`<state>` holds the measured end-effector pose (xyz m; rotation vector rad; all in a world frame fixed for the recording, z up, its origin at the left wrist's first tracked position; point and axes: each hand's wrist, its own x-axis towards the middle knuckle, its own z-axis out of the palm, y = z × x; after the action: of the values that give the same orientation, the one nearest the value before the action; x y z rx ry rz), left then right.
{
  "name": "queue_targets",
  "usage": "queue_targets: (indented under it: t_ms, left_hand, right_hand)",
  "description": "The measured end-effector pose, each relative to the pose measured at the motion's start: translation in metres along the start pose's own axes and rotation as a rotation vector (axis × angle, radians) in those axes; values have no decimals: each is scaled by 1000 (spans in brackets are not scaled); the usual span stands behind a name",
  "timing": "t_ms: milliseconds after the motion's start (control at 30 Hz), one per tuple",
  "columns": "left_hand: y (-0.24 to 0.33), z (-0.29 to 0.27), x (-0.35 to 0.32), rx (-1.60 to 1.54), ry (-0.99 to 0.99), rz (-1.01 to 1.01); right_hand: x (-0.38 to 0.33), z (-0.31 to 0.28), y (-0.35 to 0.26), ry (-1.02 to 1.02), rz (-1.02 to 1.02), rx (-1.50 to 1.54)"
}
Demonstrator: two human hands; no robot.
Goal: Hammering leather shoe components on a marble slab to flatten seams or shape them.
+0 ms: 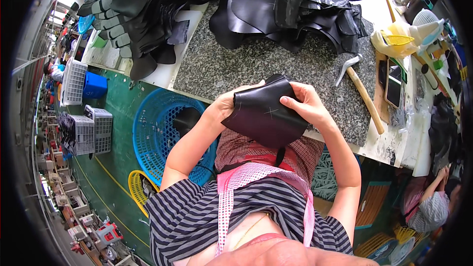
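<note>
A curved black leather piece (268,113) with a small pale cross mark hangs between my hands, over my lap at the near edge of the granite slab. My left hand (230,102) grips its left side, the fingers tucked behind and mostly hidden. On its upper right edge my right hand (306,102) is closed, with the thumb on the front face and the fingers behind. Beyond my hands, heaps of similar black leather pieces (256,7) lie on the slab. To the right rests a hammer (363,91) with a wooden handle.
The speckled granite slab (207,69) lies on the white table. A phone (393,84) and a yellow container (394,39) are on its right. Beside me on the left stand a blue basket (143,133), a yellow basket (135,187) and grey crates (101,130). Another person (431,207) sits at right.
</note>
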<state>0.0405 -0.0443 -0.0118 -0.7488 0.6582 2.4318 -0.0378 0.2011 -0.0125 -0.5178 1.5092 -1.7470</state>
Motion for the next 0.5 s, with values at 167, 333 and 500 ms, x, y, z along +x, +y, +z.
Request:
queue_targets:
  t_ms: [167, 333, 500]
  left_hand:
    - [-2, -10, -23, -59, 25, 2]
    - [-5, -84, -92, 27, 196, 140]
    - [0, -229, -198, 461, 396, 486]
  right_hand:
    - [12, 20, -3, -36, 21, -59]
    - [31, 78, 6, -189, 6, -118]
    - [34, 78, -3, -48, -329, -440]
